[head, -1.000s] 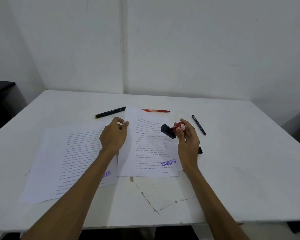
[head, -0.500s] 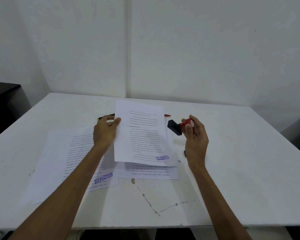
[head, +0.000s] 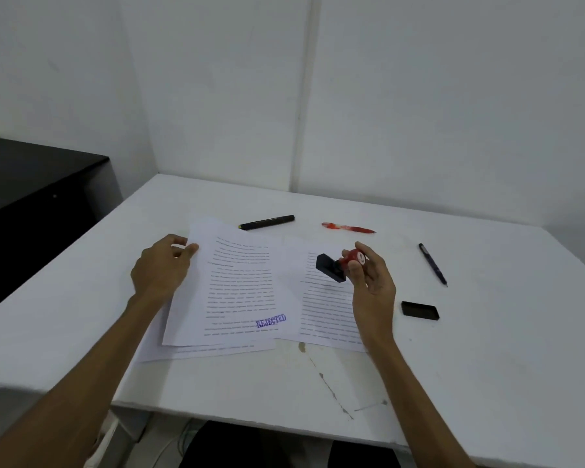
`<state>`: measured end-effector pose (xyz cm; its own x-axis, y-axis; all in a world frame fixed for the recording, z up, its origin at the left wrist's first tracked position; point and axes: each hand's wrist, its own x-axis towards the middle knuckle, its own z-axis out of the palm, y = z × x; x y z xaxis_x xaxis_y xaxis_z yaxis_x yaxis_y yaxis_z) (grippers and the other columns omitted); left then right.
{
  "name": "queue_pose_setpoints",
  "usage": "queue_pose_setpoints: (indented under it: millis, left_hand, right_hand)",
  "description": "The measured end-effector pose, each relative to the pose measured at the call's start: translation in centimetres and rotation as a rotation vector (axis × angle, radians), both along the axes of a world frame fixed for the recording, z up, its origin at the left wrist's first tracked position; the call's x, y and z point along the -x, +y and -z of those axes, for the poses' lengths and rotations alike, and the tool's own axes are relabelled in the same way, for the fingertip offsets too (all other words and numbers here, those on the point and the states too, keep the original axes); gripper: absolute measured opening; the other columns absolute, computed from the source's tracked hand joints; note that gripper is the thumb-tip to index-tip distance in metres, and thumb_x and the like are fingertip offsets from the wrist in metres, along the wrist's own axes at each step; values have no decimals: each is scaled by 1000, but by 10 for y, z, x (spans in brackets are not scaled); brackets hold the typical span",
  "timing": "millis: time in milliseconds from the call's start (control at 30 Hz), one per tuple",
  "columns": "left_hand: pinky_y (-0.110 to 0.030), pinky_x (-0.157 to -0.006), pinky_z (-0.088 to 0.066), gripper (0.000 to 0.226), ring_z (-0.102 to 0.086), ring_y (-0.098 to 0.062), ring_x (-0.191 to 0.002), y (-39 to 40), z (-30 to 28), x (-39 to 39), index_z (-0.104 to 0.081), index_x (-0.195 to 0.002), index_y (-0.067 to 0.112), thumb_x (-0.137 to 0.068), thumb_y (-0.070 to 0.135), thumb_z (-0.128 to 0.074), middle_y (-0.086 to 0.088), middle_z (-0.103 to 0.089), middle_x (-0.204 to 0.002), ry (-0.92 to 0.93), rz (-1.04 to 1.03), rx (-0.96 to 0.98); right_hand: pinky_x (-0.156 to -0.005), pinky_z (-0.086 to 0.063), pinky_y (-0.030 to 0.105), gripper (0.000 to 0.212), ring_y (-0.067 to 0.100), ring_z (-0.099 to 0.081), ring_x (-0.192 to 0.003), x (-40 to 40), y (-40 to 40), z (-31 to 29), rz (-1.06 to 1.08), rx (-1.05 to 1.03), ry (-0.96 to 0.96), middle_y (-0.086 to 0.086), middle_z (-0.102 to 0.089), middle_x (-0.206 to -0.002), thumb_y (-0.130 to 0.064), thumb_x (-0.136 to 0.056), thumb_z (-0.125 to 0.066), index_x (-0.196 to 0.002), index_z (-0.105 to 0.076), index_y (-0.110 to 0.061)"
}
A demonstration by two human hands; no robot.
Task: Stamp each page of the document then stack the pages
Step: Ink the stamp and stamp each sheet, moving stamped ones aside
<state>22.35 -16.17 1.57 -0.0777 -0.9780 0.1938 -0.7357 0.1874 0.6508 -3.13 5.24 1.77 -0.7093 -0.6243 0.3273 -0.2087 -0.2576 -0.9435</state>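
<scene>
Now your left hand [head: 161, 266] has carried the stamped page [head: 230, 285] over onto the left stack, fingers pinching its upper edge, exposing an unstamped page [head: 328, 309] directly beneath your right hand [head: 368, 282], whose fingers clamp the stamp [head: 338, 266].

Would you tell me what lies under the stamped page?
Another printed sheet lies under the stamped page, only its lower edge showing; any stamp on it is covered.
</scene>
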Motion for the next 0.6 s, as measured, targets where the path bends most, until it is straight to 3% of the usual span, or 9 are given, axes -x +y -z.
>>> queue_pose_setpoints:
  millis: [367,600]
  left_hand:
    - [-42,-86,-47,34,-66,-32,-94,-5,11,-35,-64,-113,16,-93,43,-57,-4,-72,-108,-92,-117,118]
    - [-48,-91,-45,51,-58,-34,-110,-3,18,-31,-55,-123,12,-84,42,-70,-11,-61,-123,-113,-125,154]
  right_hand:
    - [-92,-51,15,28,7,-69,-110,-21,-13,0,-53,-35,11,-3,-74,-116,-16,-101,-59,-128,-62,-22]
    - [-96,-51,18,28,8,-69,-112,-17,-6,3,-33,-39,12,-2,-73,-117,-16,-101,-58,-129,-62,-19]
